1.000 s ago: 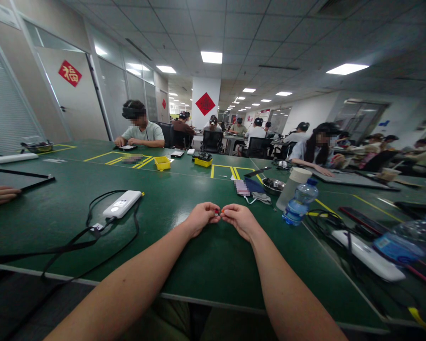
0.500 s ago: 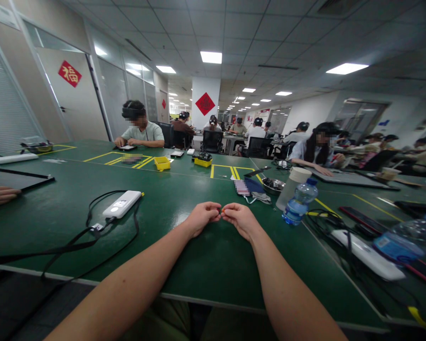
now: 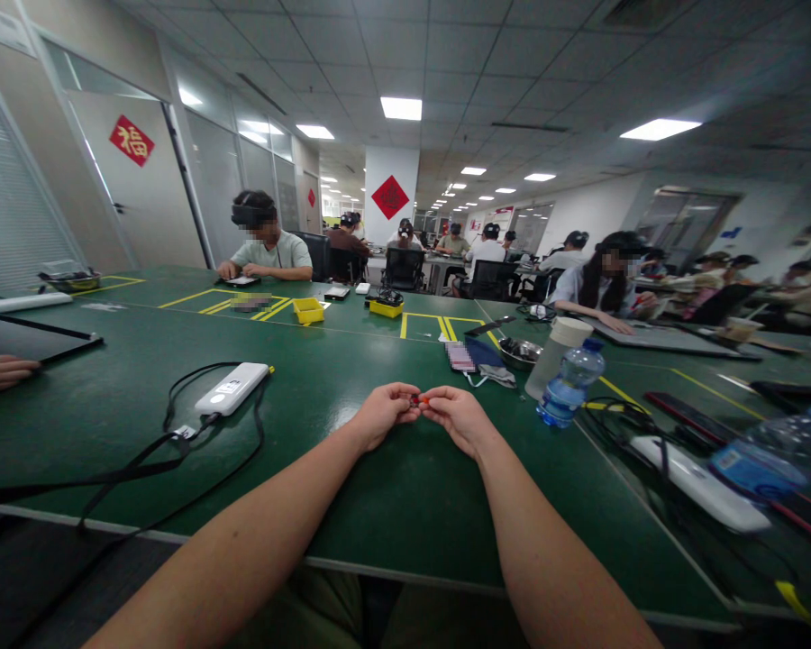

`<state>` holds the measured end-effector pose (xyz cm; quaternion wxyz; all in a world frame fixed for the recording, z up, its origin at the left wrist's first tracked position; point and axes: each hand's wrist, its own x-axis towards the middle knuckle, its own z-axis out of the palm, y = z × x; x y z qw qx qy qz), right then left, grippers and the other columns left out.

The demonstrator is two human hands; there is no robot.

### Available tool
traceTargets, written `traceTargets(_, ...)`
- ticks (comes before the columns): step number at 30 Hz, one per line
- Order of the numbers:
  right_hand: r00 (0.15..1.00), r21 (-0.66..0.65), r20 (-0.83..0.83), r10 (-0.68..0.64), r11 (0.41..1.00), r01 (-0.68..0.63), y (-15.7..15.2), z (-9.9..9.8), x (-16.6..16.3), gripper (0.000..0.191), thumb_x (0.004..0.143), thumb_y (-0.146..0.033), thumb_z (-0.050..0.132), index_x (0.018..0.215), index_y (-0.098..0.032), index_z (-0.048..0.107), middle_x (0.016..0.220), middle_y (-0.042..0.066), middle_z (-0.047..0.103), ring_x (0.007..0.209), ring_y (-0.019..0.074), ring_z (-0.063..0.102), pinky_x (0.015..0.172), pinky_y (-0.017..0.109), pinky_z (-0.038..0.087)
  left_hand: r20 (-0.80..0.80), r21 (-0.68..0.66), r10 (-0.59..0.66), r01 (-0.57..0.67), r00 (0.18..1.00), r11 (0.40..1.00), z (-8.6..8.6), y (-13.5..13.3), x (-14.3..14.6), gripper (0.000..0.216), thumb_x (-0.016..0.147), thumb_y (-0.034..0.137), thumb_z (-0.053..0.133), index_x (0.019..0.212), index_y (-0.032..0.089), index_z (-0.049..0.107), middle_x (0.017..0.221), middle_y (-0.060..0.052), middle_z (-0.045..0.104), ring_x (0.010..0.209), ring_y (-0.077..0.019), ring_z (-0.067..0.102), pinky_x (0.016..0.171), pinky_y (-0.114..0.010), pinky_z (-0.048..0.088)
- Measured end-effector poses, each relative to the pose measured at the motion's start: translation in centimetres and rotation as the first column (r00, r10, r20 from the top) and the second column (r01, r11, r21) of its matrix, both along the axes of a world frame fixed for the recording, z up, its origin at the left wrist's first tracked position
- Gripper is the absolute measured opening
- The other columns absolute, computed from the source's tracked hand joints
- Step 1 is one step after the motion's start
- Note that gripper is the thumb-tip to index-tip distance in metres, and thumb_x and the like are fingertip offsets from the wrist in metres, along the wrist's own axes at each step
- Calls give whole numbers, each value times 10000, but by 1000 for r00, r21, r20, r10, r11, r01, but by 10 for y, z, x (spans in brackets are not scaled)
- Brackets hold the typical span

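Observation:
My left hand (image 3: 383,414) and my right hand (image 3: 457,416) meet over the green table (image 3: 392,505), both with fingers curled in a pinch. Between the fingertips sits a tiny red and orange piece (image 3: 418,398), gripped from both sides; it is too small to name. My forearms stretch from the near table edge toward the hands.
A white power bank (image 3: 233,388) with black cables lies to the left. A water bottle (image 3: 571,382) and a pale cup (image 3: 553,358) stand to the right. Another person's hand (image 3: 0,370) rests at the far left. Several people sit at tables behind.
My fingertips shifted slightly around the small piece; the hands stay in the same place.

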<state>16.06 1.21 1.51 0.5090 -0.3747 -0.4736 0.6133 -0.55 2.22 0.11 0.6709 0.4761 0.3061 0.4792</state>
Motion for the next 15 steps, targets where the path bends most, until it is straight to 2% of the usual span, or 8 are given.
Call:
traceTargets(5, 1000, 14, 31, -2, 1000, 2, 0, -1, -1, 183, 593, -181, 724, 748, -146, 632, 683, 24, 654, 641, 135, 635, 642, 263, 515, -16, -17, -4, 4, 1000, 1000, 0, 0, 0, 246, 736, 69, 584, 980, 96, 600, 764, -82, 647, 642, -107, 630, 638, -223, 529)
traceTargets(9, 1000, 19, 20, 4, 1000, -4, 0, 0, -1, 193, 594, -213, 735, 742, -146, 631, 683, 26, 651, 634, 128, 627, 651, 263, 506, 13, -32, -16, 17, 1000, 999, 2, 0, -1, 210, 755, 98, 555, 956, 77, 613, 753, -101, 652, 647, -124, 634, 666, -251, 533)
traceTargets(15, 1000, 30, 0, -10, 1000, 10, 1, -1, 0, 198, 582, -196, 726, 747, -145, 629, 714, 25, 650, 657, 133, 623, 673, 276, 485, -31, 92, 16, -13, 999, 996, 1, -2, 1, 315, 672, 82, 648, 982, 103, 597, 858, -91, 653, 736, -139, 639, 742, -278, 507)
